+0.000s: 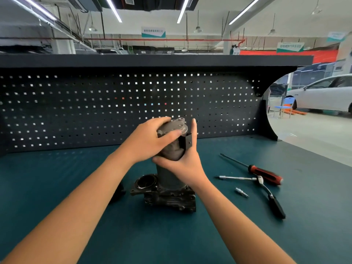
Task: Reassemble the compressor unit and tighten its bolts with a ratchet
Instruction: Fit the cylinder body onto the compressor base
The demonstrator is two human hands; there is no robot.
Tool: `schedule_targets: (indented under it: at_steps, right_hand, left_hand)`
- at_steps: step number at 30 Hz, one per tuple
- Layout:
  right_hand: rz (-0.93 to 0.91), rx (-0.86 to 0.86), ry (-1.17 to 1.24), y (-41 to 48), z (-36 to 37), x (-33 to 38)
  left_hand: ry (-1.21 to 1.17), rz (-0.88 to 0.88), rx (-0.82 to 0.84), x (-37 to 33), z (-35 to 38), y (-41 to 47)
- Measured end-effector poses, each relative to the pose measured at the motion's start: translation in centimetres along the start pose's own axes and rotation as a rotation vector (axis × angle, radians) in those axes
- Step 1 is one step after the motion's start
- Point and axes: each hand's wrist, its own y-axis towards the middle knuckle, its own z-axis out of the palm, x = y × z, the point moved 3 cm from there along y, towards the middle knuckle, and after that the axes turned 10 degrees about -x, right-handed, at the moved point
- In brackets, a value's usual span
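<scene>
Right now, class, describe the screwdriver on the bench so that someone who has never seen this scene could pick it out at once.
Start at the teal bench top and find the dark compressor unit standing mid-bench. To its right, just behind the silver ratchet with the black grip, lies the screwdriver. It alone has a red-and-black handle and a long dark shaft.

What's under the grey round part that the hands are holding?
A grey cylinder stands below the cap, on a dark metal base. The right hand and left hand cover where they meet.
</scene>
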Motion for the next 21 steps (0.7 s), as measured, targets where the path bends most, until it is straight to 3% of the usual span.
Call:
schedule_targets:
  at_steps: [14,16,19,21]
  right_hand:
    - [-0.049,-0.012,0.033,0.4,0.2,0.3]
    - [-0.049,0.007,0.037,0.5,0.1,0.3]
    - [-0.037,0.034,0.045,0.7,0.1,0.2]
    - [-0.030,0.060,0.048,0.8,0.0,0.1]
  left_hand:
    - [-0.055,0.039,-0.027,0.8,0.0,-0.1]
    - [-0.065,0.033,0.049,0.8,-0.1,-0.1]
    - [-0.262,-0.043,0.220,0.8,-0.8,-0.1]
    - [-0.328,-0.080,0.231,1.2,-1.4,-0.1]
